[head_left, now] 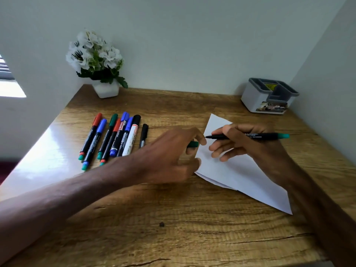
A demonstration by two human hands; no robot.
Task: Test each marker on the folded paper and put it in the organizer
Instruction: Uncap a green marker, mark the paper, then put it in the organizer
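Observation:
A folded white paper (240, 170) lies on the wooden desk, right of centre. My right hand (237, 143) grips an uncapped black marker with a green end (265, 135), held level above the paper with its tip pointing left. My left hand (173, 151) holds the marker's green cap (193, 144) in its fingers at the paper's left edge, just under the tip. Several capped markers (113, 137) in red, blue, green and black lie side by side on the left. A grey and white organizer (269, 96) stands at the far right corner.
A white pot of white flowers (98, 62) stands at the desk's far left corner. Walls close in the desk (173, 218) at the back and on the right. The desk's left edge reflects bright window light.

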